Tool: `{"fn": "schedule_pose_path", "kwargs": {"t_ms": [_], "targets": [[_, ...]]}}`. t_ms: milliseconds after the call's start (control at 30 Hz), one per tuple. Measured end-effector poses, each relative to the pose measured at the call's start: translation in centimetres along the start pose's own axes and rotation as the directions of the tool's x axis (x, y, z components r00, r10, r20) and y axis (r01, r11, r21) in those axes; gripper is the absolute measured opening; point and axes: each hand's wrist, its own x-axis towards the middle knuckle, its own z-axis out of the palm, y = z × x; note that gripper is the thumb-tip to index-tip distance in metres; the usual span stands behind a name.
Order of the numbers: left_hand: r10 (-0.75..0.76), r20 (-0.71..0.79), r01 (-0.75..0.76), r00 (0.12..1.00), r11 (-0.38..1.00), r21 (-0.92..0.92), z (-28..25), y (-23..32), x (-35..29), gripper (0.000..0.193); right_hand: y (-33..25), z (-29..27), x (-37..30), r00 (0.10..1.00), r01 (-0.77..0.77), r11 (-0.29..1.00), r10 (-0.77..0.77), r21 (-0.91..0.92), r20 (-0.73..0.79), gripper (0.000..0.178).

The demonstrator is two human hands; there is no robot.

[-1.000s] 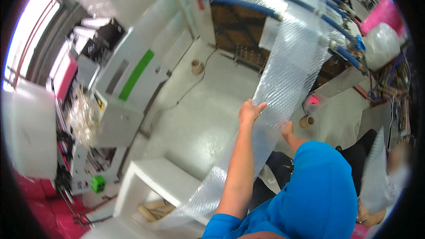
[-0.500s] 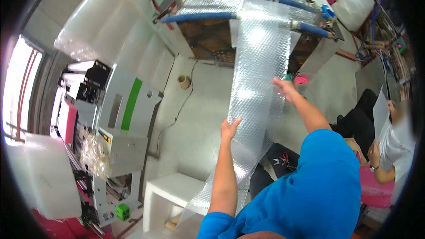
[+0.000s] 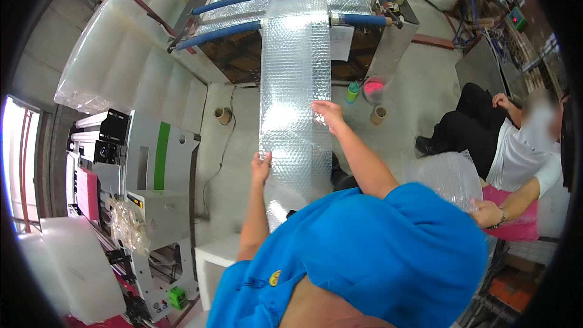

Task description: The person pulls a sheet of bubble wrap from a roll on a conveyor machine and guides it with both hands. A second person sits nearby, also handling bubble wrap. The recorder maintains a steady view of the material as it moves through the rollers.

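Note:
A long strip of clear bubble wrap (image 3: pixel 288 85) runs from the blue-rollered machine (image 3: pixel 243 31) down toward my body. My left hand (image 3: pixel 261 167) grips its left edge, thumb on top and fingers tucked behind. Farther up, by the right edge, my right hand (image 3: pixel 328 115) pinches the sheet between thumb and fingers. The strip's lower end passes out of sight behind my blue shirt (image 3: pixel 376 237).
At right, a seated person (image 3: pixel 516 152) holds a clear bubble-wrap piece (image 3: pixel 449 176). A green bottle (image 3: pixel 352 92), a pink-filled tub (image 3: pixel 374 87) and cardboard cores (image 3: pixel 223 115) stand on the floor. A grey machine (image 3: pixel 146 158) with a green stripe stands at left.
My view has turned and shifted, so the strip and machine appear farther left. Both hands remain on the bubble wrap. The seated person now holds out a clear bubble-wrap piece beside me.

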Motion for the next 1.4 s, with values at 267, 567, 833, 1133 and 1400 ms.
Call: {"fn": "schedule_pose_path", "kwargs": {"t_ms": [267, 567, 833, 1133, 1400], "targets": [[-0.231, 0.126, 0.222, 0.965, 0.971, 0.085, -1.4, 1.9, 1.1, 0.025, 1.7, -0.2, -0.8, 0.997, -0.074, 0.982, 0.077, -0.172, 0.015, 0.029], [-0.27, 0.134, 0.237, 0.953, 0.946, 0.221, -1.3, -1.9, 3.4, 0.044, 3.3, 0.3, -0.3, 0.99, -0.139, 0.93, 0.123, -0.341, -0.068, 0.021], [-0.104, -0.094, 0.129, 0.99, 0.939, 0.32, 1.2, -0.1, 10.9, 0.055, -0.9, 2.1, 6.8, 0.99, -0.044, 0.886, -0.023, -0.461, -0.14, 0.026], [0.153, -0.055, -0.129, 0.987, 0.941, 0.314, 5.3, 8.6, 18.1, 0.045, -6.0, 0.6, 15.4, 0.817, 0.277, 0.615, -0.555, -0.739, -0.155, 0.026], [0.089, -0.1, -0.085, 0.991, 0.995, 0.043, 6.6, 8.6, 19.7, 0.049, -10.3, 1.7, 16.9, 0.958, 0.088, 0.862, -0.21, -0.5, -0.195, 0.026]]}}
